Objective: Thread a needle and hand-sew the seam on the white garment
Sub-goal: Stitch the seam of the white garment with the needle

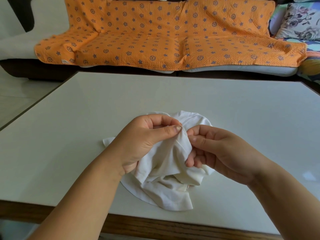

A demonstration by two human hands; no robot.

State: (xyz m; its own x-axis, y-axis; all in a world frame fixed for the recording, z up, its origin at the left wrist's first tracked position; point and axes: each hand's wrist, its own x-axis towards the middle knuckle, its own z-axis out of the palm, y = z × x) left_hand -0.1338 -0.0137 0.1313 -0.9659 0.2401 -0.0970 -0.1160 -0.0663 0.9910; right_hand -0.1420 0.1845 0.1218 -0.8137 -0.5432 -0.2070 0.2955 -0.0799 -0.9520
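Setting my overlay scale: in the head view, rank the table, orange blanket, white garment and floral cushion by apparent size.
1. table
2. orange blanket
3. white garment, partly covered
4. floral cushion, cropped by the frame
The table's nearness makes its lead over the blanket unsure.
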